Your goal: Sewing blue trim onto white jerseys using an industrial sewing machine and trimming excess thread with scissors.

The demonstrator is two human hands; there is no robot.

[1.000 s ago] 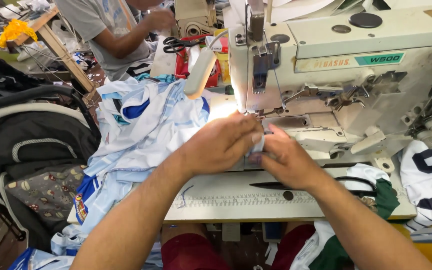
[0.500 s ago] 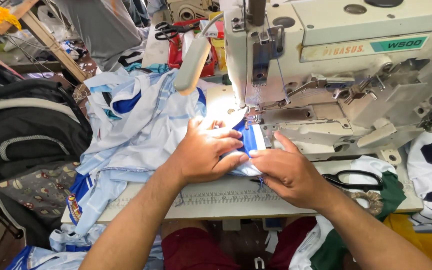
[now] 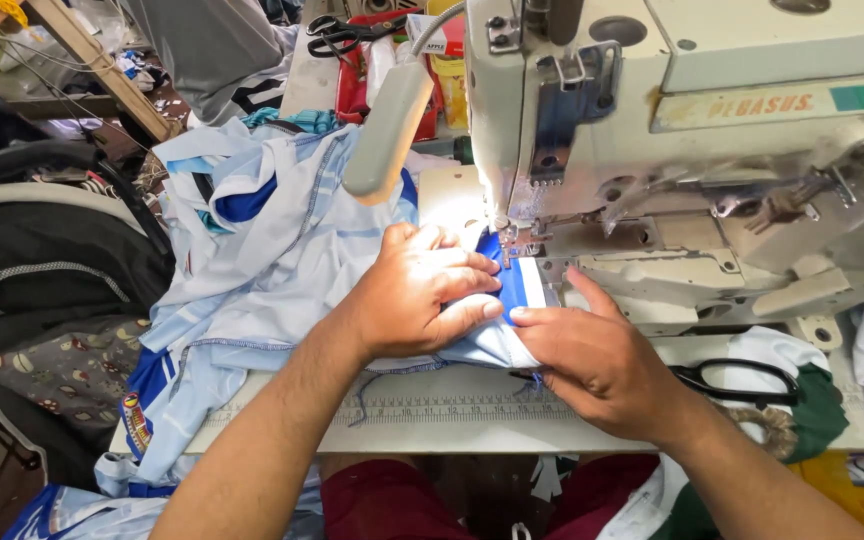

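The left hand (image 3: 427,290) lies flat, palm down and fingers spread, on the light blue garment (image 3: 282,250), pressing a folded blue-and-white edge (image 3: 517,285) against the bed of the cream sewing machine (image 3: 672,130) — its fingertips reach almost to the presser foot (image 3: 507,240). The right hand (image 3: 597,360) rests just beside it, touching the same edge from the near side; the thumb and forefinger pinch the fold where the cloth comes off the machine bed, the other fingers curled loosely on the table (image 3: 472,420). The bulk of the garment is heaped toward the table's left edge and spills over the near left corner, down past a printed ruler strip (image 3: 432,408) along the front edge. A grey lamp arm (image 3: 387,130) hangs over the cloth, just left of the needle. Black scissors (image 3: 737,378) lie on green-and-white fabric (image 3: 802,400) near the right front edge, apart from the right hand. At the far edge, a second pair of scissors (image 3: 342,30) sits among red and yellow items — beside a person in a grey shirt (image 3: 217,45).
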